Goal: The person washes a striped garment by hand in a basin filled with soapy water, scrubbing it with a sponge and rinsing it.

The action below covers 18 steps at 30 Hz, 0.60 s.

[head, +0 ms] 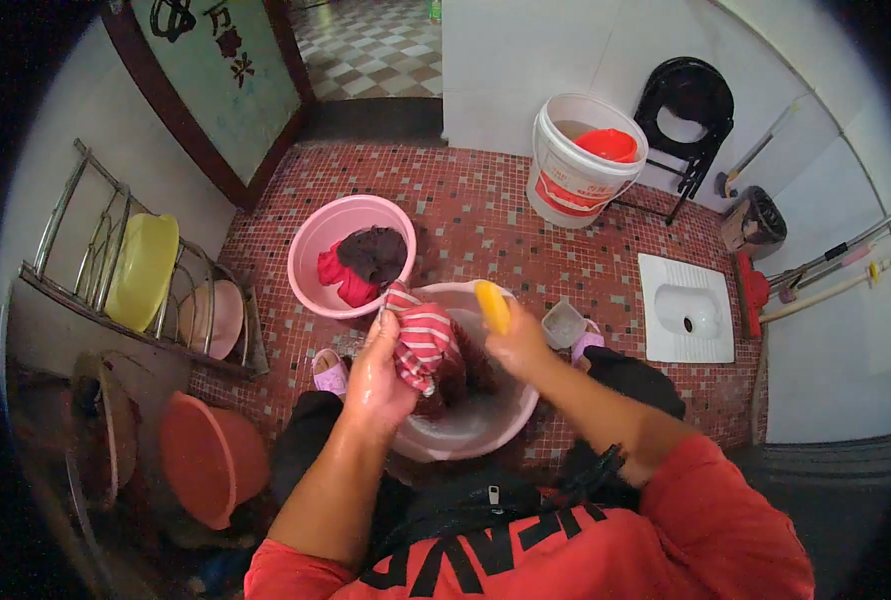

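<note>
My left hand (383, 381), wet, grips a red-and-white striped cloth (425, 335), held above a wide pale pink basin (517, 409). The cloth's dark red lower part (453, 386) hangs into cloudy water in the basin. In my right hand (517, 341) is a yellow bar (493, 306), probably laundry soap, raised over the basin's right side and apart from the cloth. Just beyond and to the left, a smaller pink basin (301, 264) holds a dark garment (376, 253) and a bright red one (344, 283).
A clear plastic box (563, 325) sits by my right slipper (588, 343). Farther off stand a white bucket (554, 187) with a red scoop (607, 144) and a black folding chair (685, 101). A squat toilet (687, 309) lies right, a metal rack (78, 315) and orange-red basin (205, 457) left.
</note>
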Tool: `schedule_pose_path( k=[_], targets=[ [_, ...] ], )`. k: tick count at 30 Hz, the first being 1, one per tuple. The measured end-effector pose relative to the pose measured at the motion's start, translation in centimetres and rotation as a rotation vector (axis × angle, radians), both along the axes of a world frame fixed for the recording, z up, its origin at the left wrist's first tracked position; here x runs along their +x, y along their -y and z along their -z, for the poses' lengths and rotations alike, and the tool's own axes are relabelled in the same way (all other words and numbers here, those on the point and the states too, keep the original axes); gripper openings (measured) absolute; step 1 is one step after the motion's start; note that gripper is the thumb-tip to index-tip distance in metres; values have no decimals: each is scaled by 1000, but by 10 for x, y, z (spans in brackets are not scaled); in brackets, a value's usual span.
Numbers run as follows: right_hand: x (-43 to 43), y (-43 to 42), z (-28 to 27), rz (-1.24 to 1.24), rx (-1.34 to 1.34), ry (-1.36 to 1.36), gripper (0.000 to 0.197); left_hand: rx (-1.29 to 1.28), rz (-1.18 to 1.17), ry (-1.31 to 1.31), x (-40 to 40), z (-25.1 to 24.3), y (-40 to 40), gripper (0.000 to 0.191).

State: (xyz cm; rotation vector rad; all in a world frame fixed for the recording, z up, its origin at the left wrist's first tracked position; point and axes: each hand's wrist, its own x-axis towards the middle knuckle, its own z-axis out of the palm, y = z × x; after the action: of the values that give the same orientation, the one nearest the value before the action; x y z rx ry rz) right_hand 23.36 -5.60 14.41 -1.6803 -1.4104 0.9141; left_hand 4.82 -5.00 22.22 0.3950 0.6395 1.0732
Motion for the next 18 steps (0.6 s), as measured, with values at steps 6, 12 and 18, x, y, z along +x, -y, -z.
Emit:
schedule_pose_path(
  k=[6,12,18],
  targets=[
    [-34,39,157,-213,82,-232,38,-16,22,90,10,9,11,35],
    [8,27,22,84,-524,-505,23,-94,-46,13,-5,8,8,31],
    [-51,69,23,-268,-234,63,43,-49,-72,53,15,8,14,33]
  ],
)
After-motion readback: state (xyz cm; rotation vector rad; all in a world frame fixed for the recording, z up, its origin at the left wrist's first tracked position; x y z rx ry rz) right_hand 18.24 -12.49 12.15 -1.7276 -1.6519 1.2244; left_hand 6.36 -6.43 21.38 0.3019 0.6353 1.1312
